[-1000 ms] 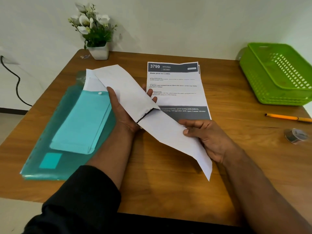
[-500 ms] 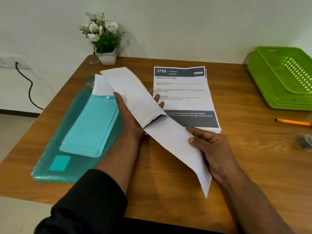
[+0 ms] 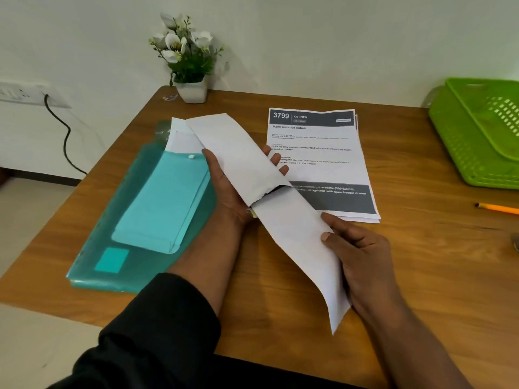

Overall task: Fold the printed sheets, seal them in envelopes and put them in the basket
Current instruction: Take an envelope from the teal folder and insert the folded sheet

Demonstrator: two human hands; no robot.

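- You're at the stuffing step — your left hand (image 3: 233,189) grips the envelope (image 3: 238,155) above the desk (image 3: 421,262); its mouth gapes.
- Your right hand (image 3: 362,256) pinches the folded sheet (image 3: 297,242), tip just inside; next, slide it fully home — then seal.

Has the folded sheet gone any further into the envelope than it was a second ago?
Cannot tell. Against the printed stack behind, the folded sheet enters the envelope at about the same spot; the whole view shifted because the head camera moved.
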